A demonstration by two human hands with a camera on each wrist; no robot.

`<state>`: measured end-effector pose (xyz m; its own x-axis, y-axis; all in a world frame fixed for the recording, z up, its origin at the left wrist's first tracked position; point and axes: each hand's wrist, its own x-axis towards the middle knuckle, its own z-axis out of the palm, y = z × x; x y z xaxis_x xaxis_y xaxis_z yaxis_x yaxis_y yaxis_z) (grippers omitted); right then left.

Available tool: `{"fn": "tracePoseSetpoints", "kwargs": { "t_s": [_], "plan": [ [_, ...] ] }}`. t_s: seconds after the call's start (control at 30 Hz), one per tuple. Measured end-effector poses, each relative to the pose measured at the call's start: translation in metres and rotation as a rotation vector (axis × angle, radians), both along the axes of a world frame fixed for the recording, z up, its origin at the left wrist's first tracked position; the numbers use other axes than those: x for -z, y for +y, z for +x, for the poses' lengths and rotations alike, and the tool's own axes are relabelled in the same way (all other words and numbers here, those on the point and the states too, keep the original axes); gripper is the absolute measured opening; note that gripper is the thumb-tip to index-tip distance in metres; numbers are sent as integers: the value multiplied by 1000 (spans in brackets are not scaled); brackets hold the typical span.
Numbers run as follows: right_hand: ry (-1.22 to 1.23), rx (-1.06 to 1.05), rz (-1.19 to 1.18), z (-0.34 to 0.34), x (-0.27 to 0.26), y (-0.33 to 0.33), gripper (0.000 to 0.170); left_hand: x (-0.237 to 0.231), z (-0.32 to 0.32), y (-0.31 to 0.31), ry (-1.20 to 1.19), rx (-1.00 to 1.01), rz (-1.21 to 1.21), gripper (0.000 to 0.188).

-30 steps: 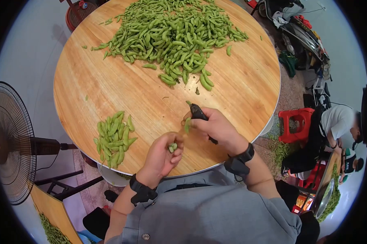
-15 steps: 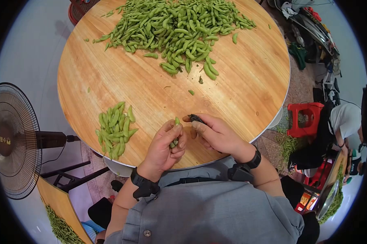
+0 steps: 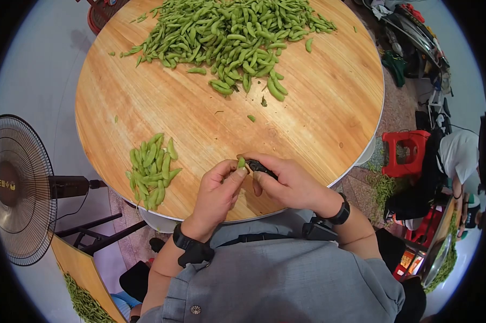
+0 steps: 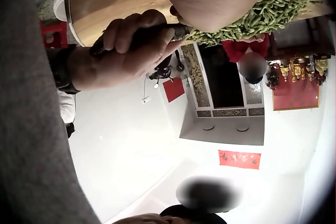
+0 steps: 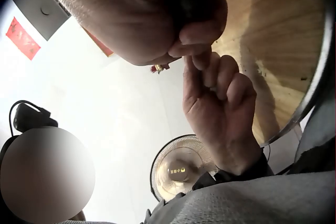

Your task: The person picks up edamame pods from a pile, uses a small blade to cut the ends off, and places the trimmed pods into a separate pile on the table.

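Observation:
Near the front edge of the round wooden table (image 3: pixel 318 113), the left hand (image 3: pixel 217 188) pinches a green pod (image 3: pixel 241 162) upright between thumb and fingers. The right hand (image 3: pixel 291 183) grips a black-handled tool (image 3: pixel 263 169), its tip end close against the pod; the blade cannot be made out. Both hands' fingertips nearly meet. In the left wrist view the right hand (image 4: pixel 128 50) is curled round the dark tool. The right wrist view shows the left hand (image 5: pixel 223 108) with fingers curled, just below the right hand (image 5: pixel 152 19).
A large heap of pods (image 3: pixel 221 37) covers the table's far side. A small pile of pods (image 3: pixel 152 172) lies at the front left, and a cut bit (image 3: pixel 251 118) lies mid-table. A fan (image 3: pixel 19 188) stands left; a red stool (image 3: pixel 404 153) and a seated person are at the right.
The right hand with the tool has come left and down to the left hand. The left hand has raised a pod between its fingertips. A small green bit now lies on the table.

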<state>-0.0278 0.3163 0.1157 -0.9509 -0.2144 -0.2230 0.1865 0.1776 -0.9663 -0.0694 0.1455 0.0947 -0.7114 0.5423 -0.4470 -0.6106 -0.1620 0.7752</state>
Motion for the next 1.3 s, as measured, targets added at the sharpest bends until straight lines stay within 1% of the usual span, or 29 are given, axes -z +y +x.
{"fn": "tracePoseSetpoints", "kwargs": {
  "t_s": [0.03,0.1,0.13,0.17,0.2,0.23,0.27,0.33,0.37,0.4,0.43,0.47,0.5,0.53,0.57,0.63,0.7,0.73,0.8,0.93,0.97,1.0,1.03,1.1,1.13,1.17,1.2,1.23,1.3],
  "plan": [
    [-9,4,10,0,1,-1,41,2,1,1,-1,1,0,10],
    [11,16,19,0,6,-2,40,8,2,2,360,-32,-130,8],
    [33,26,28,1,10,-2,40,11,2,2,360,-30,-129,8],
    [34,28,29,0,17,-4,40,14,1,1,558,-6,-207,8],
    [69,55,-47,-1,24,-7,40,15,0,1,756,19,-285,8],
    [104,82,-124,-2,26,-8,40,14,0,1,756,21,-284,8],
    [104,83,-124,-3,22,-5,40,12,-1,1,694,3,-253,8],
    [-537,44,-680,-7,-2,4,36,7,-3,-1,633,-15,-223,8],
    [-537,43,-680,-6,-3,5,36,3,-5,-5,254,19,20,10],
    [-601,47,-792,-5,-4,6,37,1,-6,-8,-128,50,259,13],
    [-665,52,-904,-4,-5,5,38,3,-6,-8,-128,50,258,13],
    [-665,53,-905,-4,-7,5,38,7,-6,-9,-245,75,392,16],
    [-631,68,-798,-4,-11,5,33,9,-7,-8,-362,101,526,20],
    [-595,82,-690,-5,-13,4,28,11,-6,-8,-363,102,528,20],
    [-596,82,-688,-7,-12,4,28,12,-4,-6,-359,107,499,21],
    [-407,137,-479,-11,-7,2,14,12,-1,-4,-359,113,466,22],
    [-362,147,-440,-13,-3,1,10,11,0,-2,-317,134,426,21],
    [-317,153,-399,-14,-1,1,12,12,0,-3,-315,134,426,21],
    [-295,150,-421,-12,4,-1,12,15,0,-5,-428,141,542,21],
    [-284,150,-465,-10,11,0,11,15,2,-2,-530,143,643,19],
    [-284,152,-465,-10,10,1,11,11,1,-2,-408,145,455,18],
    [-304,121,-385,-10,7,2,12,9,1,-1,-284,145,268,18],
    [-323,90,-305,-10,5,3,12,13,1,1,-283,145,268,18],
    [-322,47,-261,-10,0,4,12,21,2,7,374,168,26,18],
    [-321,3,-215,-10,-2,4,11,18,1,6,372,169,26,18],
    [-322,4,-216,-11,-4,5,11,11,1,4,215,166,-17,19],
    [-362,24,-314,-12,-5,5,11,5,0,3,56,161,-60,20],
    [-400,42,-411,-13,-6,5,10,2,0,4,55,159,-61,20],
    [-394,65,-433,-13,1,5,9,-2,0,6,-161,84,57,24]
  ]
}}
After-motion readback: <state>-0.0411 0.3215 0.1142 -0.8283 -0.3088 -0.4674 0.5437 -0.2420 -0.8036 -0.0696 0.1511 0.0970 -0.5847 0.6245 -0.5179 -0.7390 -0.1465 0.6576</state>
